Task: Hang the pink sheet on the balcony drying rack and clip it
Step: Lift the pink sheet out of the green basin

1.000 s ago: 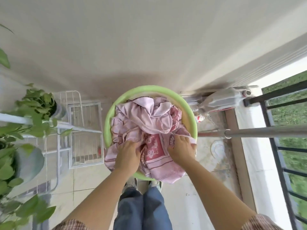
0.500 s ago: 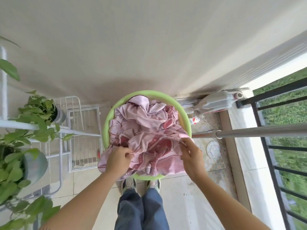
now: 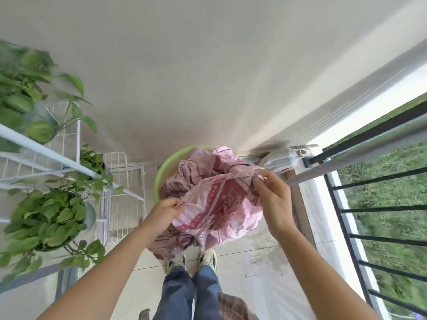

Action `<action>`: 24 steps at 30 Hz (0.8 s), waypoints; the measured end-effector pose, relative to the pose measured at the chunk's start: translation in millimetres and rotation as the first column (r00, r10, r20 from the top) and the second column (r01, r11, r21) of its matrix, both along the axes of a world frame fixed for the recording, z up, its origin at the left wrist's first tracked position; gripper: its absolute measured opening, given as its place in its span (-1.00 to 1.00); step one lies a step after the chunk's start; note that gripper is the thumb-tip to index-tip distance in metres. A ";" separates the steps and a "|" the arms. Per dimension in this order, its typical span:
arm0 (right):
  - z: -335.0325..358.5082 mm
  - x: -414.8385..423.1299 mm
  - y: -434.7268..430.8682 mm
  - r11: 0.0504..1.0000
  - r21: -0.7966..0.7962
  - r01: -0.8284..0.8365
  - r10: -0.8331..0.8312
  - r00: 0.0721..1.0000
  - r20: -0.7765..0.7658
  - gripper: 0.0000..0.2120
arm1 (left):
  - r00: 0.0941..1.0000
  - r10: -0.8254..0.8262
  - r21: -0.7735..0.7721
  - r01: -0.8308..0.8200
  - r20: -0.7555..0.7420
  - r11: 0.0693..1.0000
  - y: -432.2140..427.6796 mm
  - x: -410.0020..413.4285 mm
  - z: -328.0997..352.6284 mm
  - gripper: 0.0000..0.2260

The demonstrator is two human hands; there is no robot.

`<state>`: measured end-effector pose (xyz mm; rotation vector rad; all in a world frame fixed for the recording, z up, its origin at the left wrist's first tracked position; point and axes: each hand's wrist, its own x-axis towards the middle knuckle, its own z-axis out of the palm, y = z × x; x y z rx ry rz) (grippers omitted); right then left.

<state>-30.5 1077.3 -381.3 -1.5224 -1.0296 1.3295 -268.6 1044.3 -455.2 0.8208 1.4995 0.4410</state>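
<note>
Head view: looks straight down past both forearms to a tiled balcony floor (image 3: 254,262).

Pink sheet (image 3: 219,199): bunched, with a darker red pattern. One part is held up between the two hands and the rest is heaped in the basin. A fold spills over the basin's near rim and hangs down, overlapping the left shoe in view.

Basin (image 3: 163,172): green and round, standing at the floor's far edge against the wall (image 3: 184,65). Only its left rim shows (cloth covers the rest).

Left hand (image 3: 165,211): at the basin's near-left rim, thumb and fingers pinching an edge of the sheet.

Right hand (image 3: 272,199): over the basin's right side, fingertips pinching a gathered bit of the sheet. The cloth runs in a loose band from this hand across to the other.

Drying rack (image 3: 365,154): a grey metal pole coming in from the right edge of the view, its end just beside the right hand. The sheet is not over it.

Railing (image 3: 346,236): black bars along the floor's right edge, with grass beyond.

White jug (image 3: 282,158): at the floor's far-right corner, near the pole's end.

Plants (image 3: 46,215): leafy pots on a white wire shelf (image 3: 124,181) along the floor's left edge, the upper leaves blurred.

Shoes (image 3: 208,257): side by side on the floor at the basin's near rim, with blue jeans (image 3: 191,294) above them.
</note>
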 end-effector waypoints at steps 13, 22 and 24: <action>-9.3 -32.6 3.4 0.846 -0.198 -0.495 0.533 0.779 0.330 -0.13 | 0.764 0.516 -0.140 -0.504 0.389 0.852 43.5 9.7 73.4 -0.85; 5.0 -37.0 48.3 0.990 -0.140 -0.016 0.054 0.959 0.277 -0.61 | 0.938 0.226 0.188 -0.280 0.264 0.942 36.7 13.5 79.3 -0.74; 37.0 -35.0 66.5 0.996 -0.089 -0.005 0.026 0.972 0.232 -0.71 | 0.985 0.115 0.200 -0.139 0.126 0.970 13.8 2.7 65.4 -0.39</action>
